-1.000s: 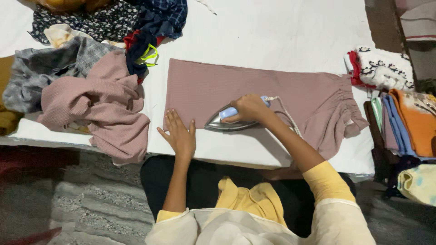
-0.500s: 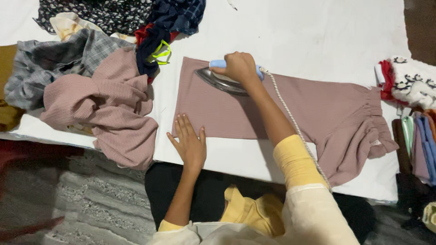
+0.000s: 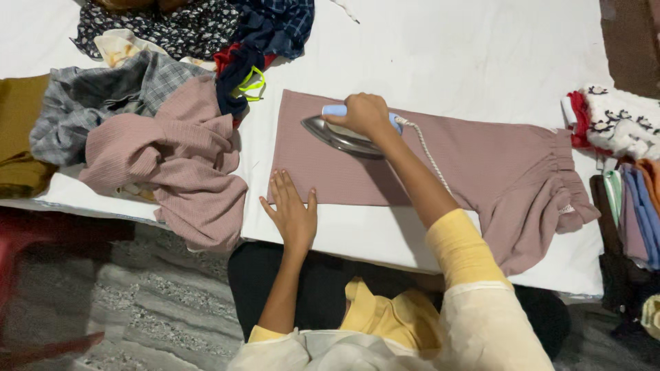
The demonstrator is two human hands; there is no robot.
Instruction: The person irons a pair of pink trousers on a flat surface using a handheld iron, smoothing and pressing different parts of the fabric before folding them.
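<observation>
Head view. Mauve ribbed garment: spread flat on the white-covered table, long axis left to right, straight cut edge at the left end, gathered, ruffled band at the right end, where the cloth hangs partly over the near table edge. Surface looks smooth across the middle; folds show only at the gathered end.

Iron: metal body with pale blue handle, resting on the left part of the garment, its tip pointing left. A braided white cord runs from its rear across the cloth.

Right hand: grip closed around the iron's handle, yellow sleeve on the forearm.

Left hand: palm down, fingers spread, grip holding nothing, pressing flat at the garment's near left edge, partly on the cloth and partly on the table cover.

Heap of clothes: left of the garment, apart from it, holding a crumpled mauve ribbed piece, a grey checked piece, dark printed and dark blue pieces.

Folded stack: at the right table edge, white patterned piece on top, blue and orange ones beside it.
</observation>
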